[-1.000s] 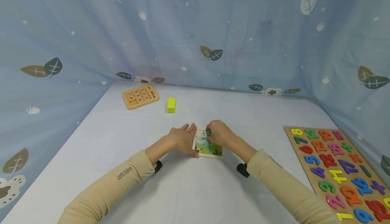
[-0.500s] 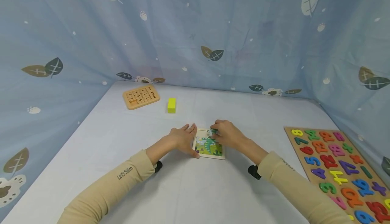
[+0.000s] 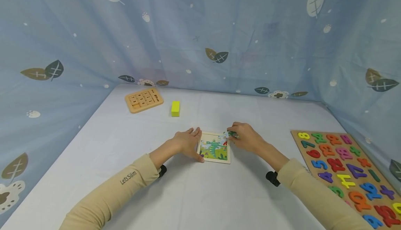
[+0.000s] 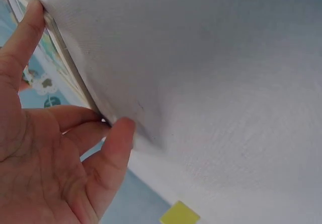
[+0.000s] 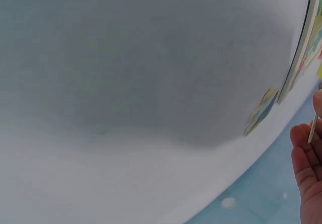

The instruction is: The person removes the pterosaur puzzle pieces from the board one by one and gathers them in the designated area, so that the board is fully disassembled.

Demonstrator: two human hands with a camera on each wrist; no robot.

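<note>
Head view: the left hand (image 3: 187, 143) lay spread against the puzzle tray (image 3: 216, 160); the right hand (image 3: 246, 137) pinched a puzzle piece (image 3: 231, 134), which probably needed a light, level grip

Left sleeve (image 3: 112, 195): "LetsSlim", dark print near the cuff.
Slide puzzle (image 3: 159, 101): tiles 1–8, one digit each; print at its right end too small to read from here.
Board (image 3: 334, 180): 4–8 down the left column; 11, 12, 16, 17 further in; signs =, ×, −, + along the right side.
</note>
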